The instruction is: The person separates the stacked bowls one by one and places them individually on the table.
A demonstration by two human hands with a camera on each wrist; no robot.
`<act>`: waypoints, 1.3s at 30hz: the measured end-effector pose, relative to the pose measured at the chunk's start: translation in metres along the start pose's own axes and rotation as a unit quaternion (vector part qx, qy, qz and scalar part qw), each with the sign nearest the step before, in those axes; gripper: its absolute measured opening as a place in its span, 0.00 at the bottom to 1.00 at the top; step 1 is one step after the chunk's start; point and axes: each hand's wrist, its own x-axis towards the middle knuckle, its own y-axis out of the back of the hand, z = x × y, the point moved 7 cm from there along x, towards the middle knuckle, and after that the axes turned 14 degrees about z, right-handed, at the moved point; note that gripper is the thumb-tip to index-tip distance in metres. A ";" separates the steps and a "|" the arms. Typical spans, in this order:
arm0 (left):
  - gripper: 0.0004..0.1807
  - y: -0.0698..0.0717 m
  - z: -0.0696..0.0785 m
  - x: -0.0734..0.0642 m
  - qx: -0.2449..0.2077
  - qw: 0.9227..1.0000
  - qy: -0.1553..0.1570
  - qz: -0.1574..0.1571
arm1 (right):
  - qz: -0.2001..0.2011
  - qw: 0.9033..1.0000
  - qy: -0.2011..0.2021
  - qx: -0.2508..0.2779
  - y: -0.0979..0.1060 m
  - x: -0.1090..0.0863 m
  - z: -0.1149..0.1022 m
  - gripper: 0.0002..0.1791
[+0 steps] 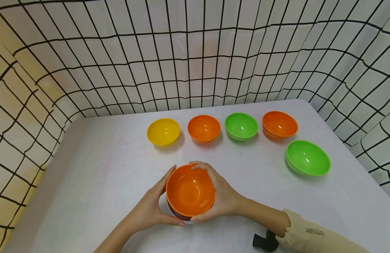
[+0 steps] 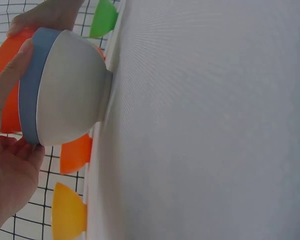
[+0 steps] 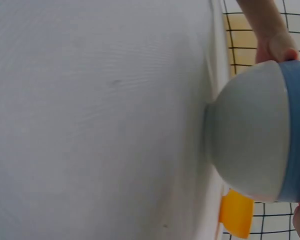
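Note:
An orange bowl (image 1: 190, 191) sits in the mouth of a white bowl (image 2: 72, 90) with a blue band round its rim, near the front of the table. The white bowl's foot rests on the white tabletop. My left hand (image 1: 152, 207) holds the white bowl from the left, thumb and fingers at the blue band. From the right, my right hand (image 1: 226, 196) grips the orange bowl, fingers over its far rim and thumb at the near side. The head view mostly hides the white bowl beneath the orange one.
Along the back stand a yellow bowl (image 1: 163, 131), an orange bowl (image 1: 204, 128), a green bowl (image 1: 241, 126) and another orange bowl (image 1: 279, 124). A larger green bowl (image 1: 308, 158) is at the right. Black-grid netting (image 1: 195, 63) surrounds the table. Near my right sleeve lies a black object (image 1: 265, 242).

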 end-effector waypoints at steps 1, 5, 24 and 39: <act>0.67 0.000 0.001 0.001 -0.005 1.000 -0.006 0.000 | 0.007 1.000 -0.009 0.009 0.003 0.001 -0.001 0.56; 0.66 -0.001 0.005 0.002 -0.016 0.999 -0.041 0.002 | 0.039 0.998 -0.040 0.033 0.018 0.004 -0.005 0.60; 0.65 0.001 0.006 -0.001 -0.002 0.998 -0.062 0.008 | 0.128 0.988 -0.088 -0.025 0.083 -0.004 -0.004 0.62; 0.64 0.000 0.004 0.000 -0.005 0.999 -0.047 0.007 | 0.187 0.967 -0.130 -0.112 0.123 -0.022 0.024 0.59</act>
